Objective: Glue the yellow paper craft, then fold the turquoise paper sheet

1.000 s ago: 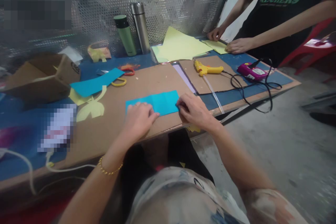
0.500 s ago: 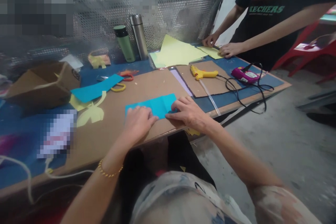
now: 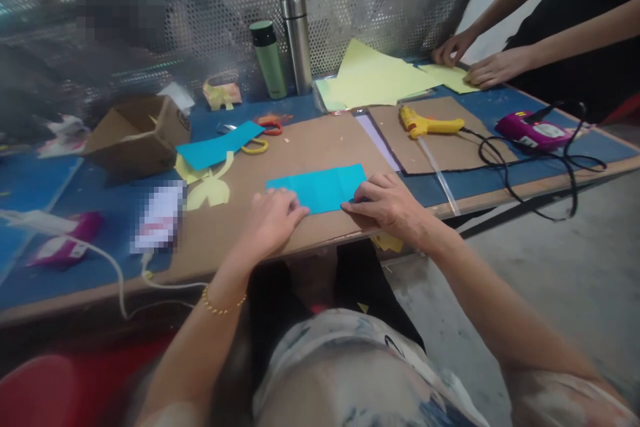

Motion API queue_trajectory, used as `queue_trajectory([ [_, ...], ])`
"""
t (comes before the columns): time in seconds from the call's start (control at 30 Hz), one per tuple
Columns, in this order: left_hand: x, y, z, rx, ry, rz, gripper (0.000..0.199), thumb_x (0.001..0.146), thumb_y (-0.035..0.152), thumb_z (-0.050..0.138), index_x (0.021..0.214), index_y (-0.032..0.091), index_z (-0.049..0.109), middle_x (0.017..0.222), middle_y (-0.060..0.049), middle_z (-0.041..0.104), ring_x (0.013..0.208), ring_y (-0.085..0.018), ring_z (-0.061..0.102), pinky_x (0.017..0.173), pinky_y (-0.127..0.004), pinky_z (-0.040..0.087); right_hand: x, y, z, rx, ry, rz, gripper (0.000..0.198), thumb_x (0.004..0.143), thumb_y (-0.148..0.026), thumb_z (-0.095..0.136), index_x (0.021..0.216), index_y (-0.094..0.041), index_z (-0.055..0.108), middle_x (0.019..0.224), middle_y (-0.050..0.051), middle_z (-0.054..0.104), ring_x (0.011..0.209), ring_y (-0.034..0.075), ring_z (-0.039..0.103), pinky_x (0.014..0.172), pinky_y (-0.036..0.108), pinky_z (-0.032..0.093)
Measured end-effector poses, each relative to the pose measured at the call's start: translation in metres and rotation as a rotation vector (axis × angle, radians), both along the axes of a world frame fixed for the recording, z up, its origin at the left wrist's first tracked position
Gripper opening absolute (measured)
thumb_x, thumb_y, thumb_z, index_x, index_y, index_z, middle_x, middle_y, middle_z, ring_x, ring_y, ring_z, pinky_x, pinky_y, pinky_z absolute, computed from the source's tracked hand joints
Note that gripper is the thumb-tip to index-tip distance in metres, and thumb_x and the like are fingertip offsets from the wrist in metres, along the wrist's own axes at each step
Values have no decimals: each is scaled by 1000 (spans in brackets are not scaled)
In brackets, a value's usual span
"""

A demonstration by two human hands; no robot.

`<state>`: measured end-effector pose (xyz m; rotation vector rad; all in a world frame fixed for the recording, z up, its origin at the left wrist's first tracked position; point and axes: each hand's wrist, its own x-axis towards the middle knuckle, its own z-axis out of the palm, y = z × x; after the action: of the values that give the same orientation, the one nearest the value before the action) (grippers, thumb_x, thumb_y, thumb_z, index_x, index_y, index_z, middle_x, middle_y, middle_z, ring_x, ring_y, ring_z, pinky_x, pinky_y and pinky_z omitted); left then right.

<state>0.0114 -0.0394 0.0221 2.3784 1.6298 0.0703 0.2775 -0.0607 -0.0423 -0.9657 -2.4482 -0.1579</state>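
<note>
A strip of blue paper (image 3: 330, 188) with faint vertical creases lies on a sheet of brown cardboard (image 3: 320, 137) near the table's front edge. My left hand (image 3: 275, 220) grips its lower left part, thumb on the edge and fingers curled over the paper. At the lower right corner, my right hand (image 3: 387, 207) pinches the strip between thumb and bent fingers. Left of the strip lie another blue paper piece (image 3: 217, 147), scissors (image 3: 257, 145) partly under it, and a pale yellow paper cutout (image 3: 213, 190).
A yellow glue gun (image 3: 430, 124) rests on cardboard at right, its black cord near a purple device (image 3: 533, 130). Behind stand a green bottle (image 3: 270, 63) and steel flask (image 3: 299, 47). A co-worker's hands (image 3: 493, 67) touch yellow paper. At left are a cardboard box (image 3: 130, 137) and white cable.
The view has turned left and down, so everything sits further right. Both hands stay on the blue strip, which looks flatter and shows more of its surface.
</note>
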Motion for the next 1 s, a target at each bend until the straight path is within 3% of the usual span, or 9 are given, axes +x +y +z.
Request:
queue_trajectory([
  [0.47, -6, 0, -1, 34, 44, -2, 30, 98, 38, 57, 73, 21, 58, 93, -9, 72, 97, -29, 62, 85, -42, 38, 0, 0, -1, -41, 51, 0, 30, 105, -23, 54, 121, -30, 78, 97, 9, 69, 88, 22, 48, 79, 37, 36],
  [0.73, -31, 0, -4, 67, 69, 63, 27, 98, 36, 59, 75, 22, 58, 88, -8, 70, 95, -29, 61, 82, -40, 37, 3, -2, 1, -87, 56, 15, 31, 106, -27, 52, 123, -30, 77, 99, 10, 69, 89, 23, 51, 79, 38, 37],
  [1.0, -47, -5, -9, 51, -89, 9, 26, 99, 38, 54, 80, 21, 60, 93, -6, 67, 95, -25, 58, 89, -42, 38, 2, -4, 0, -102, 56, 11, 31, 106, -28, 51, 121, -28, 78, 98, 10, 68, 89, 24, 50, 80, 39, 38],
])
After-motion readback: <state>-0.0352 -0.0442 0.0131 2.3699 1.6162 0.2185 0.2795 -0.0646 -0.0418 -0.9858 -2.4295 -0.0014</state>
